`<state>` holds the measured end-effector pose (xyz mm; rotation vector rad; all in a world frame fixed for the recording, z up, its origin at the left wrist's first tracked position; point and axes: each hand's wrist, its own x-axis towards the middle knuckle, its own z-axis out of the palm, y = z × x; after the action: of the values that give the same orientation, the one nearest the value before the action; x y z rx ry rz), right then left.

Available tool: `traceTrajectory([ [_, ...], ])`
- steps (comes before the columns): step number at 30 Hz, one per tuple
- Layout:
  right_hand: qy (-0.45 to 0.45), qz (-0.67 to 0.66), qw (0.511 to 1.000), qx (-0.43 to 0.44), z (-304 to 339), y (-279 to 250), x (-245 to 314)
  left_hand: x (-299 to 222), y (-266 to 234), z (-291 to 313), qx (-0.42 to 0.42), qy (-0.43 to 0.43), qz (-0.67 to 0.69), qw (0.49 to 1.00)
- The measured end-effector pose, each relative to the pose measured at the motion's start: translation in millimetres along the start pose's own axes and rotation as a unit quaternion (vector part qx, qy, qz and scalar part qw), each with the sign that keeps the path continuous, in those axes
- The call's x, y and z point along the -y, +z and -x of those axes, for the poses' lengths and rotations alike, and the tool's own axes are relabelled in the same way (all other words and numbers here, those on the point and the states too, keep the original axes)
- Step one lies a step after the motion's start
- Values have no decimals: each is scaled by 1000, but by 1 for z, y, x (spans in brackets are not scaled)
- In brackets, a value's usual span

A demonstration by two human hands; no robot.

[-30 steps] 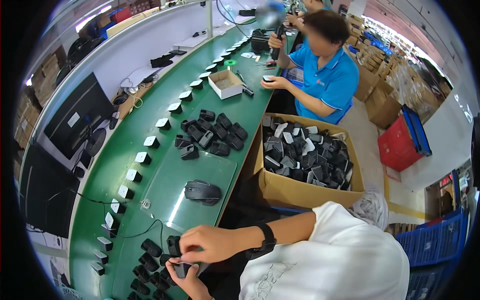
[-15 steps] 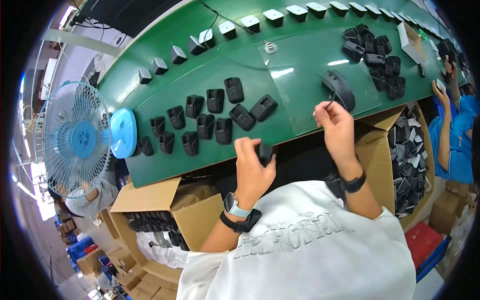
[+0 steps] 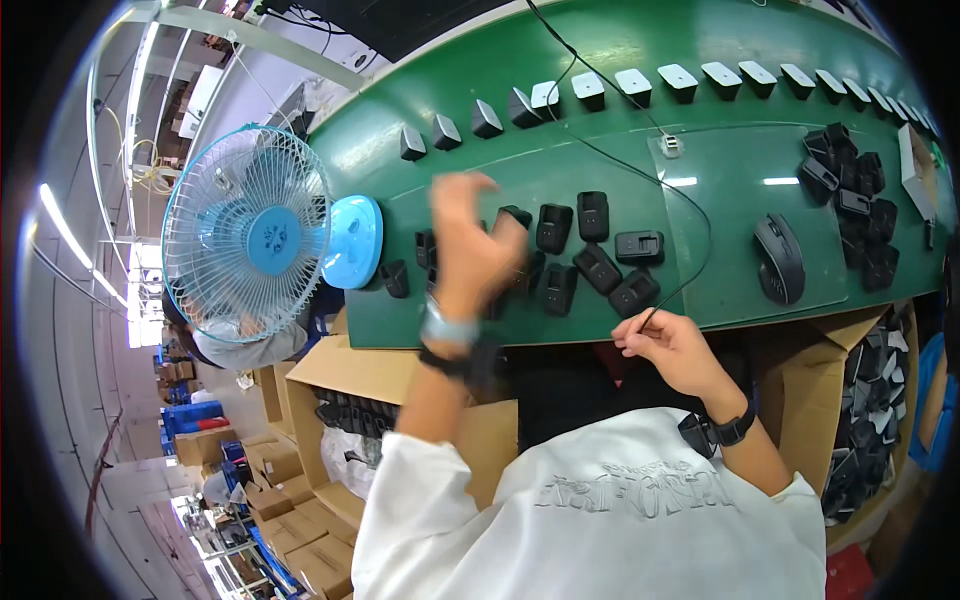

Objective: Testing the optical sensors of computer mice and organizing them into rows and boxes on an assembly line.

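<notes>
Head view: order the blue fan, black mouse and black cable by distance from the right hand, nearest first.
From the right hand:
1. Black cable: pinched in its fingertips.
2. Black mouse: ahead and to the right, on the table.
3. Blue fan: far over to the left.

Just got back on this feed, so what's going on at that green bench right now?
A person in a white top is working at the green bench. Their right hand pinches the end of a thin black cable near the bench's front edge. The left hand, blurred, is open above a group of black units; nothing shows in it. Behind, white-topped pieces stand in a row, and a mouse lies to the right.
</notes>
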<state>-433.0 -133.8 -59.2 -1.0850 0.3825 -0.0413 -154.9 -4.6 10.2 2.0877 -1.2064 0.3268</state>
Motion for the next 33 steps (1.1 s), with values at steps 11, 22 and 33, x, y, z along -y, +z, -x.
traceTrajectory([
  [11,-14,49,997,-65,-5,6,17,272,-37,-76,93,-274,-152,945],
  [22,-199,-24,977,-73,-24,27,74,-68,-32,21,120,-99,226,962],
  [33,-165,75,977,-108,3,21,67,-131,13,54,206,-21,232,950],
])
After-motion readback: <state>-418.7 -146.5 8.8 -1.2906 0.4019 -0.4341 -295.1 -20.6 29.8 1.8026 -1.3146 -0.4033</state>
